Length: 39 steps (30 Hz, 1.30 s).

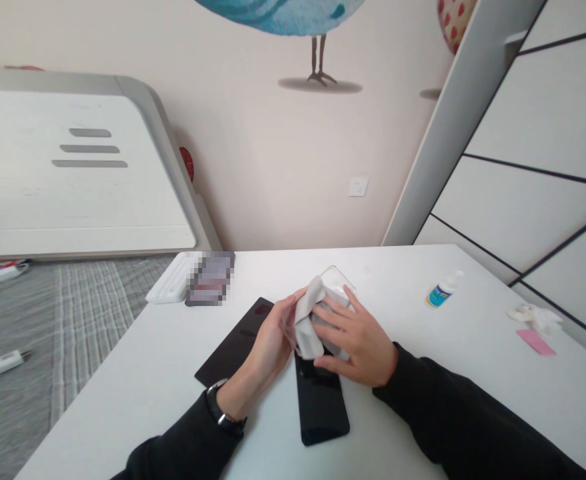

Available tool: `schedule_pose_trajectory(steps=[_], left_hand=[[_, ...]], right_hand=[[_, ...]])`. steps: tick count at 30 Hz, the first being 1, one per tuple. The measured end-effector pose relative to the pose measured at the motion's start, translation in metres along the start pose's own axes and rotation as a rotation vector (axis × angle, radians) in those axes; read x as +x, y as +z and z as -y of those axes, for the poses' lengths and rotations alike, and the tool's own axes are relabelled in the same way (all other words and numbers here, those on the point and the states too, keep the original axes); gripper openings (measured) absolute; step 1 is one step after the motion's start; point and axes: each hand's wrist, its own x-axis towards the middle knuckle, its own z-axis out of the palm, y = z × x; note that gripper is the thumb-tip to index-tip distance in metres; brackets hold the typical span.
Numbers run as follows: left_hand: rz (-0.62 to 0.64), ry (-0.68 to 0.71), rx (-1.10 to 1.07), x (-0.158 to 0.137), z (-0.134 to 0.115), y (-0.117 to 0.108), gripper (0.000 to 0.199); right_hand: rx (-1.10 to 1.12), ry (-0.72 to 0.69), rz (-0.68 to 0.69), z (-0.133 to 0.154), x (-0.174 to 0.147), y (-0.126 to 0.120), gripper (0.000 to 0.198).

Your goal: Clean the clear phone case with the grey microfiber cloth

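While the white desk (173, 373) spreads wide under me, a black mat (233, 350) lies left of centre and a black phone (321, 407) lies flat just below my hands. My right hand (355, 340) curls around a clear phone case (337, 288), raised off the desk, and my left hand (267, 343) pinches a white wipe (309, 320) against it. Slippery plastic could, I judge, squirm loose and drop onto the phone. A small bottle (441, 291) stands well right.
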Motion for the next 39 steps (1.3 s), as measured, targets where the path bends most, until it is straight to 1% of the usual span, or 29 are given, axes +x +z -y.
schedule_pose_trajectory(steps=[2,3,4,5,6,8,9,10,11,12,15,16,17,18,19,21,22,23,24,25,27,29,30,31,34,35,36,37,39], left_hand=[[0.037,-0.030,0.008,-0.001,-0.002,0.000,0.050],[0.050,-0.042,0.013,-0.001,-0.003,0.000,0.052],[0.056,-0.047,0.017,-0.002,-0.004,0.000,0.053],[0.052,-0.042,0.018,-0.003,-0.004,0.000,0.053],[0.039,-0.029,0.016,-0.004,-0.004,0.001,0.051],[0.007,-0.003,0.009,-0.004,-0.003,0.001,0.046],[-0.007,0.005,0.006,-0.004,-0.002,0.001,0.044],[-0.018,0.012,0.003,-0.003,-0.001,0.001,0.043],[-0.020,0.016,0.001,-0.002,-0.001,0.001,0.043],[-0.015,0.014,0.001,-0.002,-0.001,0.000,0.044],[0.023,-0.013,0.012,-0.001,-0.003,-0.001,0.050],[0.037,-0.024,0.017,-0.001,-0.004,-0.001,0.052],[0.045,-0.030,0.022,-0.002,-0.005,-0.001,0.052],[0.045,-0.028,0.023,-0.003,-0.005,0.000,0.052],[0.036,-0.017,0.022,-0.003,-0.005,0.000,0.051],[0.000,0.011,0.014,-0.004,-0.004,0.002,0.046],[-0.020,0.024,0.009,-0.004,-0.004,0.002,0.044],[-0.038,0.033,0.004,-0.004,-0.003,0.002,0.042],[-0.050,0.035,0.002,-0.004,-0.003,0.002,0.042],[-0.052,0.027,0.003,-0.003,-0.004,0.002,0.043],[-0.035,-0.002,0.010,-0.003,-0.006,0.001,0.048],[-0.011,-0.023,0.017,-0.003,-0.007,0.001,0.053],[-0.006,-0.024,0.019,-0.003,-0.008,0.000,0.054],[-0.009,-0.015,0.018,-0.004,-0.008,0.000,0.054],[-0.047,0.028,0.003,-0.004,-0.005,0.000,0.047],[-0.055,0.036,-0.003,-0.004,-0.005,0.000,0.044],[-0.055,0.037,-0.007,-0.004,-0.004,0.000,0.044],[-0.047,0.031,-0.008,-0.003,-0.004,-0.001,0.044],[-0.010,0.006,-0.003,-0.003,-0.006,-0.002,0.048]], right_hand=[[-0.063,0.166,-0.103,-0.005,-0.001,-0.001,0.055],[-0.086,0.219,-0.145,-0.007,-0.001,-0.001,0.056],[-0.094,0.234,-0.165,-0.008,-0.001,0.000,0.060],[-0.087,0.206,-0.161,-0.007,-0.001,0.001,0.063],[-0.065,0.143,-0.131,-0.005,-0.001,0.002,0.067],[-0.004,-0.026,-0.031,0.001,-0.001,0.004,0.073],[0.021,-0.098,0.022,0.003,0.000,0.004,0.072],[0.031,-0.142,0.055,0.004,0.000,0.004,0.069],[0.024,-0.142,0.058,0.004,0.000,0.003,0.065],[0.000,-0.098,0.029,0.002,0.000,0.002,0.062],[-0.101,0.133,-0.119,-0.008,-0.001,-0.002,0.053],[-0.122,0.184,-0.156,-0.010,-0.001,-0.003,0.054],[-0.131,0.198,-0.175,-0.011,-0.001,-0.003,0.056],[-0.124,0.169,-0.175,-0.010,-0.001,-0.002,0.059],[-0.104,0.105,-0.149,-0.008,-0.001,-0.001,0.063],[-0.044,-0.059,-0.052,-0.003,-0.001,0.002,0.069],[-0.017,-0.126,0.001,0.000,-0.001,0.002,0.067],[-0.003,-0.162,0.036,0.001,0.000,0.002,0.063],[-0.006,-0.156,0.040,0.000,0.000,0.001,0.058],[-0.026,-0.108,0.010,-0.001,0.000,0.000,0.054],[-0.089,0.048,-0.104,-0.008,0.000,-0.002,0.047],[-0.135,0.161,-0.200,-0.013,-0.001,-0.003,0.047],[-0.139,0.159,-0.218,-0.014,-0.002,-0.002,0.049],[-0.128,0.111,-0.207,-0.013,-0.002,-0.001,0.052],[-0.055,-0.151,-0.097,-0.005,-0.002,0.003,0.055],[-0.040,-0.206,-0.073,-0.003,-0.002,0.003,0.053],[-0.041,-0.209,-0.072,-0.003,-0.002,0.003,0.051],[-0.056,-0.162,-0.097,-0.004,-0.001,0.003,0.051],[-0.105,0.006,-0.173,-0.011,-0.001,0.000,0.053]])
